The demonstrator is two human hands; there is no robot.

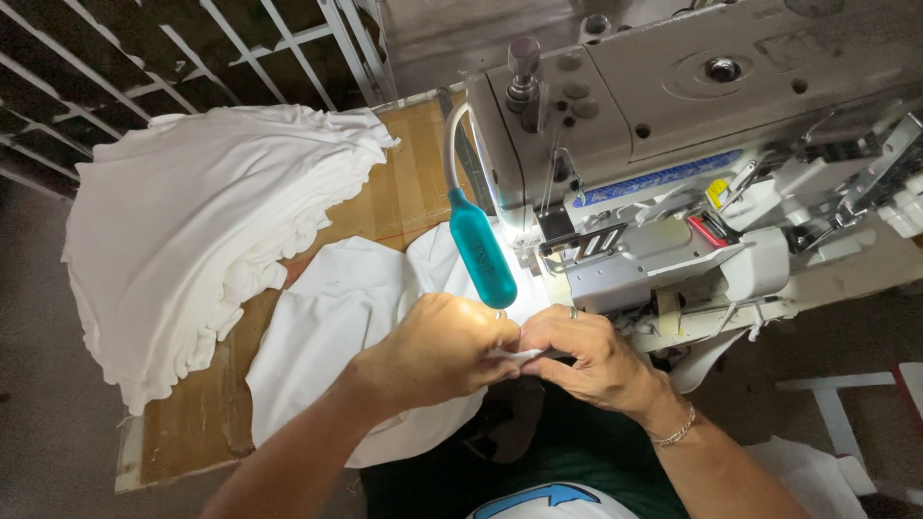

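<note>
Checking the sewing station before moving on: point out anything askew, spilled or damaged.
Nothing looks damaged or spilled. The stack of white fabric pieces overhangs the wooden table at its left edge. Both hands pinch white cloth beside the sewing machine.

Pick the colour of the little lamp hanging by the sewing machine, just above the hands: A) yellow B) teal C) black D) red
B: the small lamp on the bent white neck beside the sewing machine is teal, and it shines down on the white cloth that both hands pinch.
</note>
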